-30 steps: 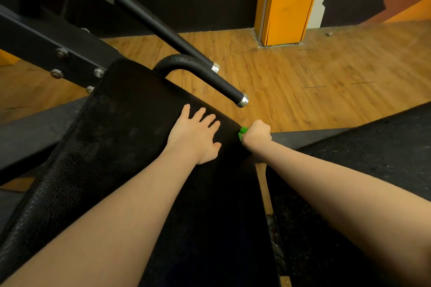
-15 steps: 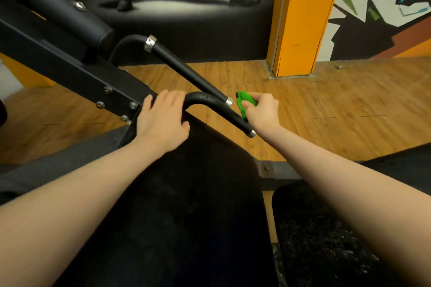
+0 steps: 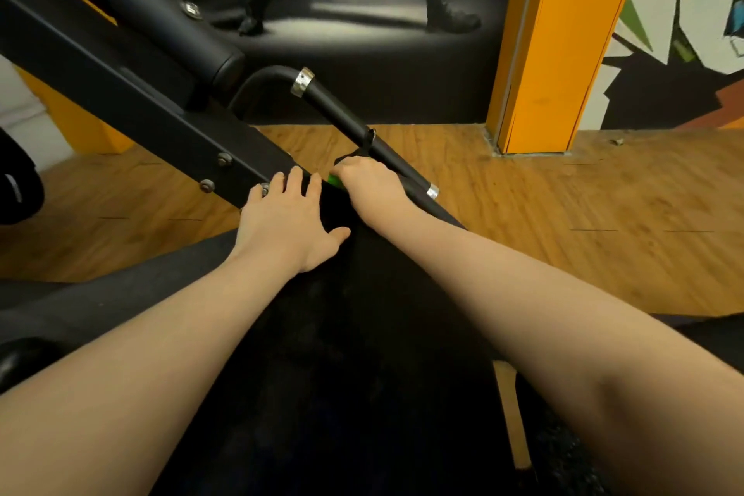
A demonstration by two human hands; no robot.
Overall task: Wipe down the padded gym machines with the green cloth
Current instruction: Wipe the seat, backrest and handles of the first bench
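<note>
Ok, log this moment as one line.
step: wiping pad top | right hand: grips cloth at pad top edge | left hand: flat on pad | handle: untouched

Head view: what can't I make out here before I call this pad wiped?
- green cloth: only a sliver shows; the right hand covers the rest.
- Right fingers: curled under the hand, so the grip is unseen.
- black pad: its top edge lies under both hands, its lower end is cut off by the frame, and it is too dark to judge as clean.
- left hand: flat on the pad, covering that patch.
</note>
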